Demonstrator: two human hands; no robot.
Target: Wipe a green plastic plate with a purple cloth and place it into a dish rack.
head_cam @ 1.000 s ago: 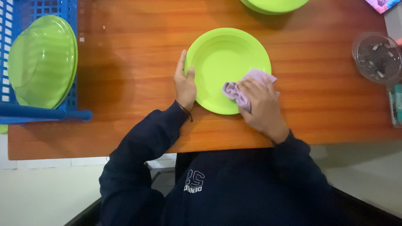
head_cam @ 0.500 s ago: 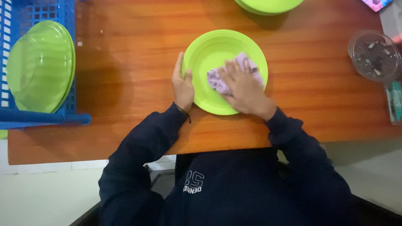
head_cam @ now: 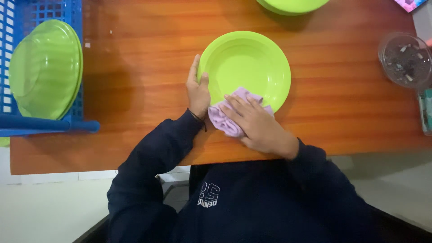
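While flat under the spread right hand (head_cam: 258,123), lilac cloth (head_cam: 222,120) on the green plate's (head_cam: 245,63) near rim (left hand (head_cam: 198,90) steadying).

Green plate (head_cam: 252,63): glossy smooth plastic. Lilac cloth (head_cam: 220,118): soft, matt, crumpled fabric. Desk (head_cam: 148,67): polished wood grain, slight sheen. Blue crate (head_cam: 27,13): plastic lattice.
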